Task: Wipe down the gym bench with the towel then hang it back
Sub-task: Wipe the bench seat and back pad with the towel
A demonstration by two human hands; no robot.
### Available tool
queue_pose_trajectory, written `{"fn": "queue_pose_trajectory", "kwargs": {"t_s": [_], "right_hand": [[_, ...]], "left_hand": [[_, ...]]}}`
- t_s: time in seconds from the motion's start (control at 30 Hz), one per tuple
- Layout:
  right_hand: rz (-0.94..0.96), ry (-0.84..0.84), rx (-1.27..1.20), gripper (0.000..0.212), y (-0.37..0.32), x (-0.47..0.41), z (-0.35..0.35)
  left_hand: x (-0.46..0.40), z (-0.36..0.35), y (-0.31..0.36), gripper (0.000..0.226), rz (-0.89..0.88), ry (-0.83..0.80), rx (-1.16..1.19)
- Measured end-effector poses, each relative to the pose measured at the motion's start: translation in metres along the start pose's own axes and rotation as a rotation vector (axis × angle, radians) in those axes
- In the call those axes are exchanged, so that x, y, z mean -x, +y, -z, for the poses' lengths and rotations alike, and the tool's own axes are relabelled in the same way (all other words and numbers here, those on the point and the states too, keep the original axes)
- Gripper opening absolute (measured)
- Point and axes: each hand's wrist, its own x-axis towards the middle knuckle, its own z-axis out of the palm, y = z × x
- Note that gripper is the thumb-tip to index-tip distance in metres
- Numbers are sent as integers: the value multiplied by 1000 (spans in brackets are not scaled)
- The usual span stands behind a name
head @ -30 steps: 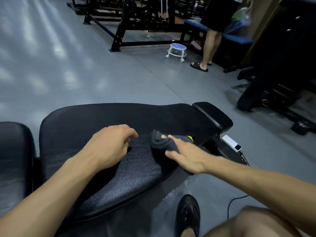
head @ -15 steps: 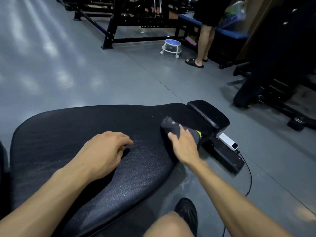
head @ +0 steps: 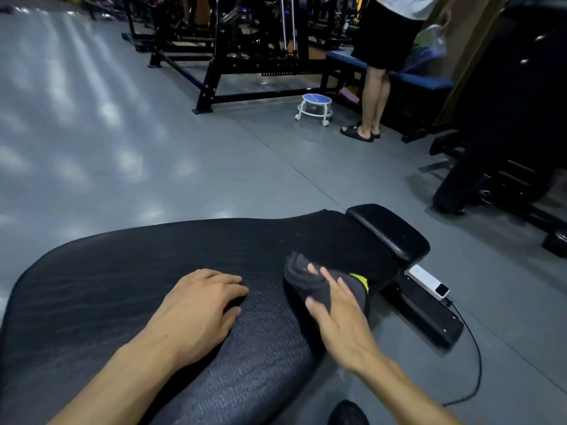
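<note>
Fingers (head: 329, 279) of your right hand (head: 340, 320) lie straight and spread, pressing the dark towel (head: 310, 282) flat onto the bench's padded surface (head: 129, 271) near its right edge. The hand hides part of the towel; a yellow tag (head: 360, 279) peeks out. Bare pad stretches leftward. Your left hand (head: 196, 311) rests on the pad, loosely curled, gripping nothing.

The left hand (head: 199, 305) is being held palm down with its fingers loosely bent, the forearm reaching in from the lower left. The right hand (head: 336, 311) is being kept flat just beside it, fingers straight and spread, its forearm stretched from the lower right.
</note>
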Motion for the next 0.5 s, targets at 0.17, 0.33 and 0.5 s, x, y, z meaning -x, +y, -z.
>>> {"fn": "queue_pose_trajectory", "kwargs": {"t_s": [0.17, 0.33, 0.5], "right_hand": [[40, -39, 8, 53, 15, -24, 24], [-181, 42, 66, 62, -4, -38, 13], [77, -55, 18, 60, -7, 17, 9]], "left_hand": [[-7, -3, -2, 43, -8, 8, -17], [-5, -2, -1, 42, -10, 13, 0], [-8, -1, -3, 42, -23, 4, 9]]}}
